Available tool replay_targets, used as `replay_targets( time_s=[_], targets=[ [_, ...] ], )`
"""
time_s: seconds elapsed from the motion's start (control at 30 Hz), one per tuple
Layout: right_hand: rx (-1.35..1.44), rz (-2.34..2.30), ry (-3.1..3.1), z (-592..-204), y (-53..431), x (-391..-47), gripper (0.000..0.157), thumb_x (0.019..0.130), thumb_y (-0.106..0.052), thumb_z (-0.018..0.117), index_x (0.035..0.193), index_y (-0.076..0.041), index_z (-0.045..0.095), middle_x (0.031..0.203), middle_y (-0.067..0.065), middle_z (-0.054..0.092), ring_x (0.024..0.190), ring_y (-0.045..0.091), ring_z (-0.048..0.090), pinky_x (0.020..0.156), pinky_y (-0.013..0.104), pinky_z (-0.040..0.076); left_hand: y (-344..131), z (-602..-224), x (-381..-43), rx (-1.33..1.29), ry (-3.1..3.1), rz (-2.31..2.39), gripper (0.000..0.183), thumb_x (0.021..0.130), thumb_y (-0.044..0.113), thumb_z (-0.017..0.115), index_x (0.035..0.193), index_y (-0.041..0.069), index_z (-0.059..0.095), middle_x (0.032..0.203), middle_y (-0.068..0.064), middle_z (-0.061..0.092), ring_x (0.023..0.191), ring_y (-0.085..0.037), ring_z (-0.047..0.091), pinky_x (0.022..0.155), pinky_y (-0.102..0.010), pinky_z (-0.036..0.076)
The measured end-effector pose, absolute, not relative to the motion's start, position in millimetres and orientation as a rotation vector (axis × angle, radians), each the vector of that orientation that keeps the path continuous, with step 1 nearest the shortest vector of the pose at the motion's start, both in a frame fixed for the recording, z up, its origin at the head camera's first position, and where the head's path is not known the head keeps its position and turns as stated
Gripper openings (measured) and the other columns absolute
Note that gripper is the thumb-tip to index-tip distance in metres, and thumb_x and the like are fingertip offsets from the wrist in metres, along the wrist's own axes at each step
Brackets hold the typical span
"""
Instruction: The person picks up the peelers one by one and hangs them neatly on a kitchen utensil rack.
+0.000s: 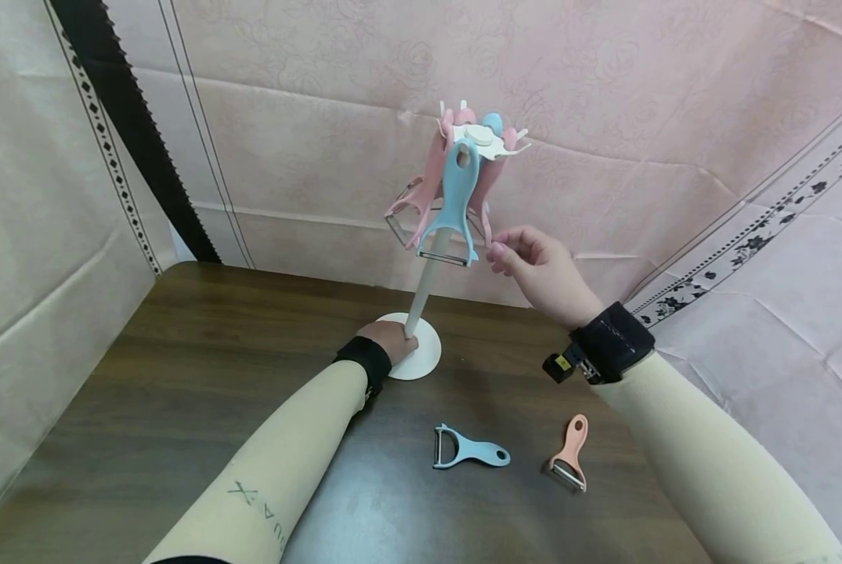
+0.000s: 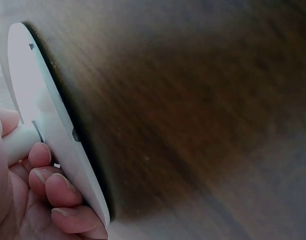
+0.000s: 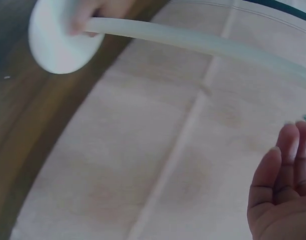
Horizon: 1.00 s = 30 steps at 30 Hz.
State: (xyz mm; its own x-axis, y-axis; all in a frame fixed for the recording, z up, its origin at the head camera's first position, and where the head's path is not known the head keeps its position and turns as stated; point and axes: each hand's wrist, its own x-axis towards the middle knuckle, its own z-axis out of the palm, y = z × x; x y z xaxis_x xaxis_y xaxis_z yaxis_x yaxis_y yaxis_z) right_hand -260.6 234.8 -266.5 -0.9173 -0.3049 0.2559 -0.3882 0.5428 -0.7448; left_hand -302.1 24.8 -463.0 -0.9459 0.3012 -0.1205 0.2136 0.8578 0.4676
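Observation:
A white hanging stand has a round base point(image 1: 424, 359), a slim pole point(image 1: 425, 294) and a hooked top point(image 1: 478, 135). My left hand point(image 1: 390, 339) grips the foot of the pole; in the left wrist view its fingers point(image 2: 65, 190) curl beside the base. Pink peelers, one at the left point(image 1: 431, 176), and a blue peeler point(image 1: 459, 188) in front hang from the hooks. My right hand point(image 1: 543, 270) pinches the lower end of the right pink peeler point(image 1: 486, 184) with thumb and forefinger. In the right wrist view several of its fingers point(image 3: 288, 145) reach out nearly straight.
On the brown table point(image 1: 237, 368) lie a light blue peeler point(image 1: 477, 450) and, to its right, an orange-pink peeler point(image 1: 572, 442). Pale patterned cloth point(image 1: 308, 157) hangs behind the table and at both sides.

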Motion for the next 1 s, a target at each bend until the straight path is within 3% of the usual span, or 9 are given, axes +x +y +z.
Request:
replay_targets(
  time_s=[0.27,0.43,0.7,0.83,1.0],
  targets=[
    [0.817,1.063,-2.968,-312,239,-240,0.019,0.095,-0.021,0.064,0.110,-0.009,0.063,0.095,0.003,0.066,0.085,0.021,0.061,0.073,0.032,0.048,25,-455,-298,0.407,2.842,0.682,0.033,0.094,0.033,0.054,0.080,0.010,0.071,0.071,-0.001,0.066,0.070,-0.020,0.059,0.069,-0.035,0.047],
    [0.964,0.779,-3.165,-340,242,-220,0.022,0.091,-0.023,0.068,0.111,-0.013,0.062,0.094,-0.004,0.064,0.085,0.011,0.060,0.075,0.032,0.049,25,-462,-304,0.388,2.846,0.674,0.032,0.094,0.034,0.054,0.080,0.012,0.072,0.070,0.000,0.066,0.071,-0.020,0.060,0.070,-0.035,0.047],
    [1.236,0.361,-3.209,-381,248,-185,0.031,0.086,-0.017,0.073,0.114,-0.011,0.060,0.103,0.002,0.063,0.087,0.012,0.061,0.074,0.030,0.051,26,-468,-308,0.389,2.849,0.684,0.032,0.093,0.035,0.054,0.077,0.012,0.071,0.069,0.000,0.065,0.069,-0.020,0.059,0.067,-0.035,0.047],
    [1.312,0.240,-3.156,-400,252,-171,0.035,0.086,-0.026,0.074,0.115,-0.013,0.059,0.103,-0.003,0.060,0.087,0.007,0.057,0.073,0.028,0.050,25,-470,-310,0.373,2.847,0.680,0.032,0.093,0.035,0.054,0.076,0.013,0.070,0.069,0.001,0.064,0.068,-0.020,0.058,0.067,-0.035,0.046],
    [1.186,0.162,-3.253,-411,254,-161,0.045,0.079,-0.035,0.079,0.110,-0.015,0.054,0.101,-0.004,0.057,0.082,0.007,0.053,0.069,0.029,0.048,25,-471,-309,0.377,2.849,0.690,0.030,0.092,0.034,0.055,0.078,0.013,0.070,0.071,0.000,0.065,0.070,-0.021,0.059,0.068,-0.036,0.047]
  ],
)
